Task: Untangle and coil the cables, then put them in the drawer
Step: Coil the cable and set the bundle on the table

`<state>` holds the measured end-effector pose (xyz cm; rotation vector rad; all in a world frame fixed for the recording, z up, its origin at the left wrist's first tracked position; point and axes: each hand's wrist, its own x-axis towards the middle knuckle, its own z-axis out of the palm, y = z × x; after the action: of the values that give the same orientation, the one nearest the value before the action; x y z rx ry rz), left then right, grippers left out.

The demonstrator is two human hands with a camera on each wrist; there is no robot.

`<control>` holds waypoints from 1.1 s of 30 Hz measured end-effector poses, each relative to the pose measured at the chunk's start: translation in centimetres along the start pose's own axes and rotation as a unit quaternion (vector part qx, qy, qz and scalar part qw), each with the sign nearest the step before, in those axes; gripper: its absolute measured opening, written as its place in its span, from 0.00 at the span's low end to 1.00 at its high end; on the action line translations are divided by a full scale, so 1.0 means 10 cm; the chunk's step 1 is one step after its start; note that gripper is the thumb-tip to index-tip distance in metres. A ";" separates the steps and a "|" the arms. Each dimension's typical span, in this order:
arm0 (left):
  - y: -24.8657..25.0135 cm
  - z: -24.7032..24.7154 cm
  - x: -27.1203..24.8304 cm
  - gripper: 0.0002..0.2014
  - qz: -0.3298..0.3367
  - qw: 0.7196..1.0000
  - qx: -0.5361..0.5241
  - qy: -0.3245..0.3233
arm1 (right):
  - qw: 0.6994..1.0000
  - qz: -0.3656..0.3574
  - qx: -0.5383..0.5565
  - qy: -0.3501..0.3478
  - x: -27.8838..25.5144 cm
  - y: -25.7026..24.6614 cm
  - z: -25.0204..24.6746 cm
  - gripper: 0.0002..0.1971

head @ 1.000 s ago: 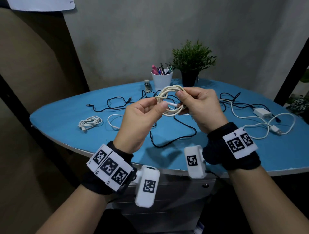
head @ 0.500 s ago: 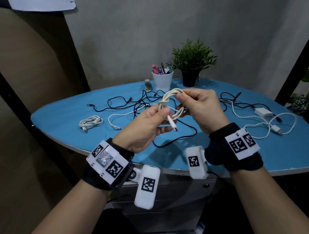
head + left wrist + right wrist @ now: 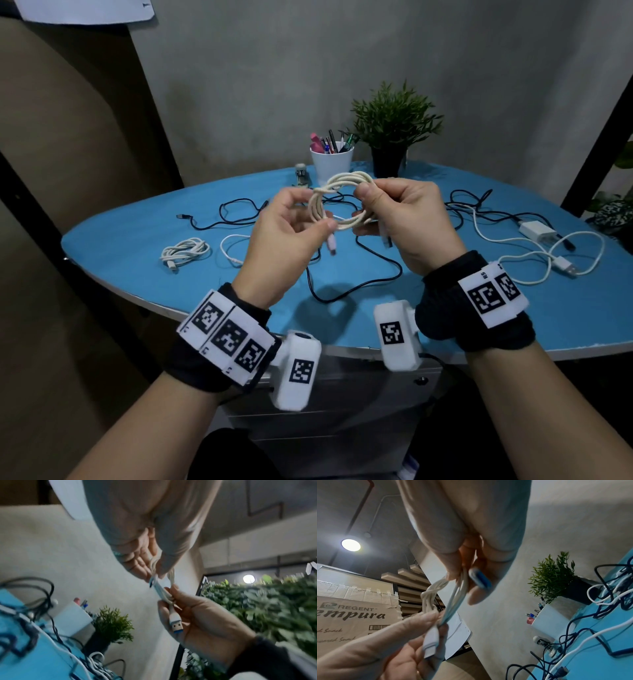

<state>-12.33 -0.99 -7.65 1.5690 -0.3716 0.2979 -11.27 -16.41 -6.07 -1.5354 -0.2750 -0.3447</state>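
Above the blue table [image 3: 445, 308] our left hand [image 3: 284, 246] and right hand [image 3: 407, 222] each pinch a side of the coiled cream cable [image 3: 339, 202], with loose black cables [image 3: 359, 274], a white bundle [image 3: 185, 251] and a charger [image 3: 534, 230] spread beyond, drawer unseen.

Pen cup [image 3: 331, 167] left of plant [image 3: 393, 132] (both behind cables [image 3: 356, 260]) on table [image 3: 137, 253].
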 end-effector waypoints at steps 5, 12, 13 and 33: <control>0.02 -0.05 -0.01 0.15 0.110 0.991 0.075 -0.005 | 1.000 0.013 -0.025 -0.010 0.01 0.01 -0.05 0.06; 0.02 -0.16 0.09 0.16 0.104 0.991 0.081 -0.025 | 0.994 0.042 -0.040 -0.096 0.00 0.09 -0.09 0.05; 0.02 -0.19 0.11 0.17 0.099 0.991 0.083 -0.021 | 0.992 0.052 -0.047 -0.108 0.00 0.11 -0.10 0.06; -0.07 -0.15 0.15 0.14 0.185 0.904 0.384 -0.026 | 0.980 0.176 0.086 -0.030 0.04 0.11 -0.22 0.05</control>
<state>-10.59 0.43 -7.59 2.2794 -0.6465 0.7664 -10.60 -18.60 -6.95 -1.3925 -0.0730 0.0054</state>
